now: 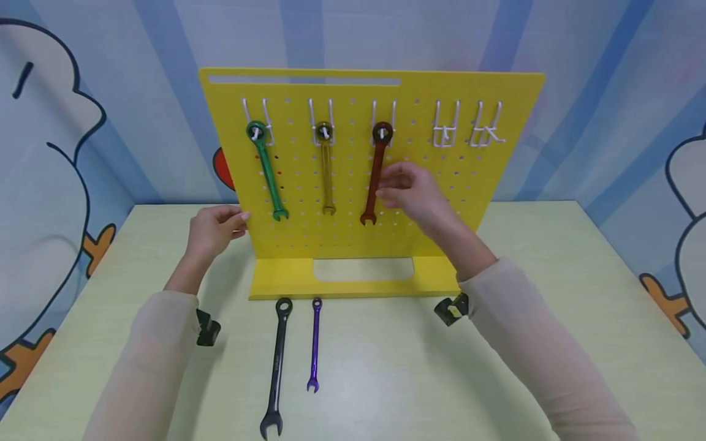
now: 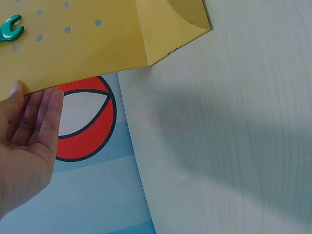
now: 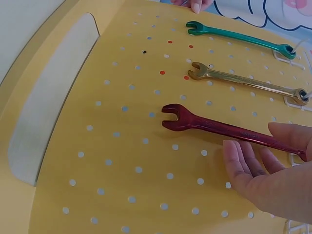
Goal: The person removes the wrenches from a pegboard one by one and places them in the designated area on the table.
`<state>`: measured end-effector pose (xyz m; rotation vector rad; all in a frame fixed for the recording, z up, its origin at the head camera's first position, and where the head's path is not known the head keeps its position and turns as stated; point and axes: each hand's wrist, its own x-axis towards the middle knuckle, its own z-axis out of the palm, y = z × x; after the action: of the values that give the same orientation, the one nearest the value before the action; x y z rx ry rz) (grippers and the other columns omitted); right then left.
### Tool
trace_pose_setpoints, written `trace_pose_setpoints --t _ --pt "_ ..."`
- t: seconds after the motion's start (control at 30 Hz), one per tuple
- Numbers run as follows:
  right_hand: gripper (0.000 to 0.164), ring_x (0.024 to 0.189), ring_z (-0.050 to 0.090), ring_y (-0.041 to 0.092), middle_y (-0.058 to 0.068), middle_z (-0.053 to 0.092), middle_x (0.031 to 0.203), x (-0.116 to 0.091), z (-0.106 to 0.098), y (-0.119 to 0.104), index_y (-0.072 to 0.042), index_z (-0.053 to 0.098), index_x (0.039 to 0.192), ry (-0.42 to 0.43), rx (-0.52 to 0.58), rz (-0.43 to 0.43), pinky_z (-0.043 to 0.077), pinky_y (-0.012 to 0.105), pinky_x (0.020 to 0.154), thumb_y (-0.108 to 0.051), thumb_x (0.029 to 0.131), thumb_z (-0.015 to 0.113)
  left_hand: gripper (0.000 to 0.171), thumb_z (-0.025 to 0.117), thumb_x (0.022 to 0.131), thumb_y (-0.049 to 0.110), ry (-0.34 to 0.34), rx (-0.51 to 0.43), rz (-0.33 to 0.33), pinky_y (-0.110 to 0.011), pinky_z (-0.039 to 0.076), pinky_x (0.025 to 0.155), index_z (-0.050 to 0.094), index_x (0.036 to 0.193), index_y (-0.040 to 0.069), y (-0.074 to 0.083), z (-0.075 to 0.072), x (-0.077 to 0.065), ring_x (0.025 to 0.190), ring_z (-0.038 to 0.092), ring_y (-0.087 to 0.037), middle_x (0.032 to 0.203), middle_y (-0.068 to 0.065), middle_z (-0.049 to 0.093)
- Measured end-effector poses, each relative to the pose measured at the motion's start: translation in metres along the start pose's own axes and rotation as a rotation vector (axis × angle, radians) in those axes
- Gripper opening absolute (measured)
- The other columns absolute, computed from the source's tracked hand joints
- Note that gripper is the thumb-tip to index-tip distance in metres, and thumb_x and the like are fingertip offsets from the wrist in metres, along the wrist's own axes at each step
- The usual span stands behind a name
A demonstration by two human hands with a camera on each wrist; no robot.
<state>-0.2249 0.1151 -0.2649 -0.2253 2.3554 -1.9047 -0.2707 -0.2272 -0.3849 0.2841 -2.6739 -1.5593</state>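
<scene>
My left hand (image 1: 215,229) holds the left edge of a yellow pegboard (image 1: 353,242), thumb at its front and fingertips partly hidden behind the edge. At the right, my right hand (image 1: 410,190) is beside the shaft of a red combination wrench (image 1: 375,174), fingers loosely bent. That wrench hangs by its ring end on a white hook. In the right wrist view, the thumb lies along one side of the red wrench (image 3: 214,125) and the fingers are on the other. A green wrench (image 1: 268,174) and a gold wrench (image 1: 326,174) hang further left.
Two white hooks (image 1: 445,135) at the board's right hold nothing. On the pale table (image 1: 386,367), a large black wrench (image 1: 278,361) and a small purple wrench (image 1: 315,346) lie before the stand's base. A cartoon-printed backdrop (image 1: 353,37) rises behind the board.
</scene>
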Motion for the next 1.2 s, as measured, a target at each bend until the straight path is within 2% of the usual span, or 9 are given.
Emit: trace_pose_setpoints --t 0.3,0.4,0.43,0.53,0.63,0.67,0.87,1.03,1.2 --pt "0.016 0.093 0.055 0.027 0.015 0.056 0.102 -0.001 0.002 0.0 0.006 0.054 0.105 0.006 -0.042 0.033 0.048 0.041 0.086 0.003 0.089 0.054 0.049 0.059 0.079 0.047 -0.005 0.008 -0.001 -0.021 0.052 0.073 0.062 0.114 0.013 -0.015 0.001 0.01 0.092 0.061 -0.018 0.106 -0.006 0.061" --pt "0.014 0.092 0.055 0.025 0.015 0.056 0.101 0.0 0.003 0.001 0.006 0.053 0.103 0.01 -0.035 0.036 0.049 0.041 0.086 0.003 0.089 0.054 0.05 0.058 0.078 0.051 0.02 0.028 0.046 -0.019 0.053 0.068 0.063 0.113 0.015 -0.04 0.005 0.033 0.089 0.062 -0.017 0.104 -0.004 0.062" --pt "0.014 0.092 0.055 0.025 0.015 0.056 0.101 0.0 0.002 0.001 0.007 0.053 0.102 0.008 -0.033 0.034 0.049 0.04 0.085 0.003 0.089 0.053 0.052 0.057 0.078 0.053 0.019 0.029 0.061 -0.019 0.053 0.067 0.064 0.113 0.016 -0.042 0.005 0.034 0.088 0.062 -0.016 0.103 -0.003 0.062" --pt "0.011 0.09 0.055 0.024 0.015 0.056 0.099 0.0 0.002 0.001 0.006 0.053 0.1 0.014 -0.03 0.032 0.051 0.038 0.082 0.004 0.089 0.053 0.05 0.056 0.079 0.051 0.023 0.03 0.066 -0.019 0.053 0.067 0.064 0.112 0.015 -0.036 0.005 0.028 0.085 0.062 -0.014 0.101 -0.002 0.063" --pt "0.009 0.087 0.056 0.024 0.015 0.056 0.096 -0.002 0.001 0.001 0.006 0.053 0.098 0.014 -0.037 0.022 0.052 0.036 0.079 0.005 0.089 0.053 0.048 0.059 0.081 0.044 -0.005 0.001 0.031 -0.024 0.054 0.072 0.063 0.114 0.009 -0.009 0.0 0.005 0.088 0.062 -0.017 0.104 -0.008 0.062" --pt "0.009 0.087 0.056 0.024 0.015 0.056 0.096 -0.002 0.001 0.001 0.005 0.053 0.098 0.012 -0.041 0.016 0.052 0.036 0.079 0.005 0.089 0.053 0.045 0.06 0.082 0.042 -0.002 -0.006 0.013 -0.024 0.053 0.073 0.063 0.113 0.009 -0.006 0.0 0.003 0.088 0.062 -0.018 0.104 -0.009 0.062" --pt "0.008 0.083 0.056 0.023 0.014 0.057 0.093 -0.006 -0.001 -0.001 0.007 0.052 0.097 -0.015 -0.041 -0.014 0.054 0.036 0.075 0.006 0.089 0.053 0.053 0.06 0.076 0.05 -0.001 0.0 0.008 -0.017 0.052 0.071 0.063 0.113 0.013 -0.017 0.002 0.012 0.09 0.061 -0.016 0.104 -0.005 0.062" --pt "0.008 0.08 0.056 0.021 0.013 0.057 0.09 -0.008 -0.002 -0.003 0.007 0.053 0.097 -0.014 -0.043 -0.013 0.054 0.038 0.075 0.006 0.089 0.053 0.047 0.061 0.079 0.044 0.0 -0.011 0.012 -0.022 0.053 0.072 0.064 0.113 0.011 -0.016 0.001 0.012 0.089 0.061 -0.017 0.104 -0.008 0.062" --pt "0.009 0.081 0.055 0.021 0.013 0.056 0.091 -0.009 -0.003 -0.005 0.008 0.052 0.098 -0.022 -0.047 -0.012 0.054 0.038 0.074 0.006 0.089 0.052 0.045 0.061 0.081 0.04 -0.007 -0.001 0.015 -0.029 0.054 0.073 0.063 0.114 0.009 -0.007 0.0 0.006 0.087 0.061 -0.018 0.104 -0.009 0.062"
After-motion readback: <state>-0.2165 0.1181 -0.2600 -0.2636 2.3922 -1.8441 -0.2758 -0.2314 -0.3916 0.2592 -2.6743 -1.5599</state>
